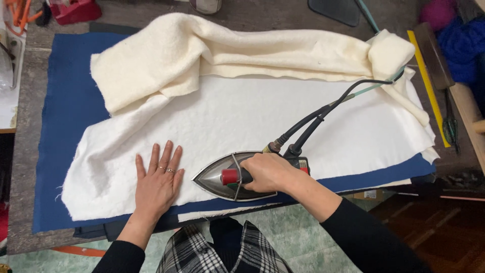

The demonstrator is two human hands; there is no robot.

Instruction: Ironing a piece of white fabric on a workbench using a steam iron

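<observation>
Two hands work: your right hand [268, 173] grips the iron [230, 177] near the table's front edge, your left hand [157, 181] lies flat on the white cloth [242, 114]; next, a steady glide

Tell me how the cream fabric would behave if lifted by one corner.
The cream fabric would probably droop: it already lies in soft folds. It looks thick and fluffy, so likely bulky rather than heavy. Its fuzzy surface should cling, not slide, on the white cloth.

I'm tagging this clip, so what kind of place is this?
Probably a sewing or textile workshop: the right hand runs an iron over white fabric on a blue-covered table, with yarn nearby.
</observation>
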